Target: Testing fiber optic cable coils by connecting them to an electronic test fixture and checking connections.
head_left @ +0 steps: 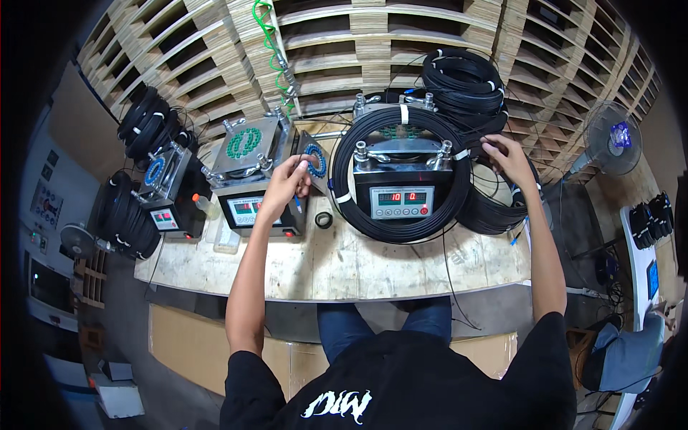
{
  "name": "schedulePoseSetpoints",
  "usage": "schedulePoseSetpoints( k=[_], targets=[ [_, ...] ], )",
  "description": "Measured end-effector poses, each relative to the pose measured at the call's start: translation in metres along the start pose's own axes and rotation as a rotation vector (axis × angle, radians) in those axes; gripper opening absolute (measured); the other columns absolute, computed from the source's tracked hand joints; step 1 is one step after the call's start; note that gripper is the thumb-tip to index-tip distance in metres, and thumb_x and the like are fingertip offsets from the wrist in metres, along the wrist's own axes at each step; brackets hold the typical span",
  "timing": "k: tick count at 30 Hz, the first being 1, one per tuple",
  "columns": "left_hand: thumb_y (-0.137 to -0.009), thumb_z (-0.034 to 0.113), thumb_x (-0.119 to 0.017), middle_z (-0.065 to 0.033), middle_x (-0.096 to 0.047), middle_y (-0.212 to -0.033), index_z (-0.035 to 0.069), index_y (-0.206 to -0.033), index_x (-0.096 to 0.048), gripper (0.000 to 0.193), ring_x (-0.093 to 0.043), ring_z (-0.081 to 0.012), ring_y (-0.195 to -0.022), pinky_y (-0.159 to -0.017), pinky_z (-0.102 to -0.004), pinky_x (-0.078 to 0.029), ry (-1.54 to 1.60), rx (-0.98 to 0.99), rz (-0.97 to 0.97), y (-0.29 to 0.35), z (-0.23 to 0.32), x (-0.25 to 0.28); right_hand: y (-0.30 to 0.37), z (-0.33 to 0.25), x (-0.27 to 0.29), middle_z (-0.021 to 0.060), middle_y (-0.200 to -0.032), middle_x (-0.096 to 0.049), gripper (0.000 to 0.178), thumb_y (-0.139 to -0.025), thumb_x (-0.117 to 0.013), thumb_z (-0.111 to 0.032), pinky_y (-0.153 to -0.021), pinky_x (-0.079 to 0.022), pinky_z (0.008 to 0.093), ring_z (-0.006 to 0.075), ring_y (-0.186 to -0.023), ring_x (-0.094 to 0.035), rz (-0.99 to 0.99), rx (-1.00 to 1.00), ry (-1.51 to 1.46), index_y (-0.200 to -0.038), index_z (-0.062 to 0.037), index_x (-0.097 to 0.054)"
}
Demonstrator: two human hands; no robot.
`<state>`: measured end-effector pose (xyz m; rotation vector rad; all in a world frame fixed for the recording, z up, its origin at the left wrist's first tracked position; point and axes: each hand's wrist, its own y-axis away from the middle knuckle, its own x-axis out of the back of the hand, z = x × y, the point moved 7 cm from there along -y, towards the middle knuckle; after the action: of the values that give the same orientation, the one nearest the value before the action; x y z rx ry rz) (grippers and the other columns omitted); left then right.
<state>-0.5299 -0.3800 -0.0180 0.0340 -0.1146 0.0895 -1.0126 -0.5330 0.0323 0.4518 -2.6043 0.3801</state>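
Observation:
My left hand (289, 185) is closed in a pinch, and a thin cable end with a blue tip (298, 205) sticks out below its fingers. Beside it stands a round blue-ringed plate (315, 160). A large coil of black cable (342, 197), bound with white ties, is upright in front of a box-shaped machine (401, 199) with a red digital display. My right hand (507, 159) has its fingers curled at the coil's upper right edge; the exact contact is partly hidden.
Two similar machines (247, 172) (168, 190) stand left on the wooden table (344, 276). More black coils (464, 82) are stacked behind right. A small black ring (324, 220) and an orange-capped bottle (201, 202) lie near the middle machine. A fan (609, 140) stands right; wooden pallets (401, 46) line the back.

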Motion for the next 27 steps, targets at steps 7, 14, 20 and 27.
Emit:
schedulePoseSetpoints(
  k=[7, 14, 20, 27],
  targets=[
    [-0.105, 0.013, -0.052, 0.0009, -0.053, -0.081, 0.005, -0.133, -0.058, 0.029, -0.042, -0.0048, -0.061, -0.053, -0.0213, -0.033, 0.122, -0.256, 0.260, 0.088, 0.005, -0.002, 0.093, 0.023, 0.027, 0.0020, -0.079, -0.060, 0.024, -0.099, -0.063, -0.014, -0.053, -0.042, 0.0224, 0.0068, -0.062, -0.055, 0.277, 0.035, -0.328, -0.122, -0.0051, -0.059],
    [-0.102, 0.006, -0.056, -0.0049, -0.069, -0.089, 0.000, -0.114, -0.069, 0.020, -0.063, -0.0117, -0.076, -0.068, -0.0263, -0.051, 0.037, -0.248, -0.087, 0.120, 0.014, -0.062, 0.140, 0.000, -0.011, 0.0078, -0.091, -0.066, 0.020, -0.100, -0.059, -0.011, -0.070, -0.055, 0.0257, 0.0139, -0.075, -0.067, 0.146, 0.001, -0.425, -0.118, -0.0016, -0.060],
    [-0.087, 0.009, -0.074, -0.0060, -0.074, -0.092, 0.006, -0.101, -0.073, 0.014, -0.069, -0.0200, -0.082, -0.075, -0.0342, -0.052, -0.686, -0.813, -0.025, 0.129, 0.095, -0.124, 0.139, -0.093, -0.065, 0.0119, -0.105, -0.073, 0.029, -0.096, -0.062, -0.006, -0.082, -0.056, 0.0304, 0.0195, -0.088, -0.070, 0.045, 0.281, -0.325, -0.124, 0.0013, -0.065],
    [-0.076, 0.014, -0.086, -0.0038, -0.075, -0.095, 0.007, -0.097, -0.074, 0.025, -0.071, -0.0211, -0.089, -0.078, -0.0347, -0.053, -1.023, -1.196, 0.287, 0.164, 0.159, -0.089, 0.170, -0.153, 0.004, 0.0120, -0.098, -0.068, 0.026, -0.081, -0.076, 0.003, -0.070, -0.052, 0.0315, 0.0212, -0.080, -0.067, 0.570, 0.449, 0.628, -0.106, -0.0005, -0.075]
  ],
)
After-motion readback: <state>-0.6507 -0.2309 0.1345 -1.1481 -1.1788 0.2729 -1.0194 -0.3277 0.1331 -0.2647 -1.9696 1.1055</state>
